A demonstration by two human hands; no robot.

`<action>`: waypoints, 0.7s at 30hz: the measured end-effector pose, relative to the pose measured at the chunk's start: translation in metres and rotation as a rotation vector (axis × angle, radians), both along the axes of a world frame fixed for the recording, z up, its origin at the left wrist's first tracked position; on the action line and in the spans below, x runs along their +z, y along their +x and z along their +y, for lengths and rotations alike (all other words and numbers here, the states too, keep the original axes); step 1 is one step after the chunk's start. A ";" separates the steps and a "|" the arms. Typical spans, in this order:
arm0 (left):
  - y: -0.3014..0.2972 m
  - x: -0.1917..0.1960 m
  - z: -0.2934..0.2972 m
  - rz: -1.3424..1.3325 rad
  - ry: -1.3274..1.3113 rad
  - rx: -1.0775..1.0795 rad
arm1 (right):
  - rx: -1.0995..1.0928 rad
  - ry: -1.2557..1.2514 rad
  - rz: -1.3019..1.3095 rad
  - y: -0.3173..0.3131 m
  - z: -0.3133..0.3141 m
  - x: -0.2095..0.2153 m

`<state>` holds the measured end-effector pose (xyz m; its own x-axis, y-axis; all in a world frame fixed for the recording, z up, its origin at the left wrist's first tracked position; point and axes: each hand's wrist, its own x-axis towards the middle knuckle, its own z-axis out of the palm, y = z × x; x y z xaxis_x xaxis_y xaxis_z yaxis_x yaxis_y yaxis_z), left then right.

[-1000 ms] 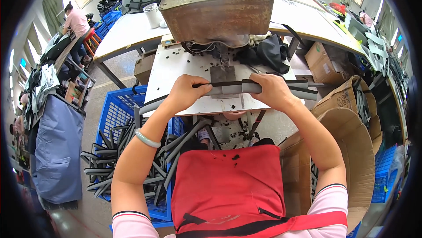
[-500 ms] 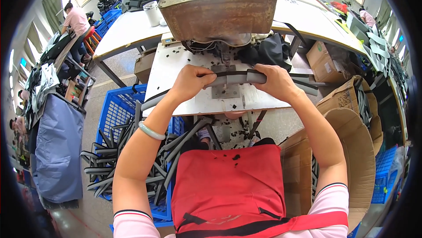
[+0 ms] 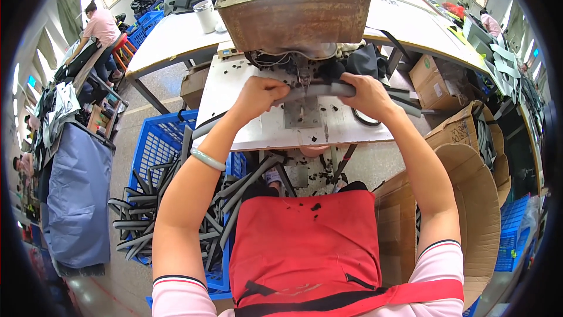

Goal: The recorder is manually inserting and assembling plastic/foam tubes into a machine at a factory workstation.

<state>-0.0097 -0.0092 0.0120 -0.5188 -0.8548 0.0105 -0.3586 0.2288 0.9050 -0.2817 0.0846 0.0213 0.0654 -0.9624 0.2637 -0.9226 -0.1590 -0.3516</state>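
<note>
Between my two hands a grey and black padded strip (image 3: 321,90) is stretched under the head of a rusty machine (image 3: 293,27). My left hand (image 3: 258,97) is closed on the strip, thumb and fingers pinching it left of the machine's narrow metal foot (image 3: 303,77). With bent fingers, my right hand (image 3: 366,97) grips the same strip on the right. The strip's ends trail past both wrists. Below it, a square metal plate (image 3: 302,119) is set in the white work table (image 3: 234,100). The middle of the strip is slightly blurred.
Black scraps dot the table, and dark cloth (image 3: 365,62) lies behind my right hand. A blue crate (image 3: 146,135) full of similar strips stands at my left. An open cardboard box (image 3: 469,200) is at my right. A person (image 3: 101,30) works at the far left.
Both hands have shifted slightly away from me, carrying the strip farther back, under the machine's head. A dark loop now shows below my right hand.
</note>
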 end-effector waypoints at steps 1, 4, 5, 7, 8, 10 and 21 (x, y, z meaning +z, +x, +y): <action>0.007 0.001 -0.001 0.001 0.001 0.001 | -0.026 -0.062 -0.015 -0.004 0.004 -0.001; 0.039 -0.003 0.000 0.006 -0.093 0.082 | -0.035 -0.078 0.004 0.008 0.033 0.004; 0.039 -0.006 0.010 -0.098 -0.275 -0.009 | 0.093 -0.143 0.077 0.021 0.045 -0.005; 0.012 0.000 0.042 -0.306 -0.272 -0.148 | 0.334 0.039 0.283 0.093 0.073 -0.021; 0.000 -0.003 0.055 -0.233 -0.272 -0.251 | 0.372 0.252 0.070 0.136 0.087 -0.014; -0.028 0.002 0.083 -0.106 -0.171 -0.343 | 0.631 -0.607 0.458 0.162 0.106 -0.046; 0.058 -0.024 0.072 0.084 0.800 -0.336 | 0.126 0.069 0.079 0.027 0.090 -0.012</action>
<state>0.0480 0.0632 -0.0121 -0.7697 -0.4235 -0.4778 -0.3108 -0.4051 0.8598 -0.2548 0.1747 0.0096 0.2043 -0.9609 0.1869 -0.9221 -0.2530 -0.2927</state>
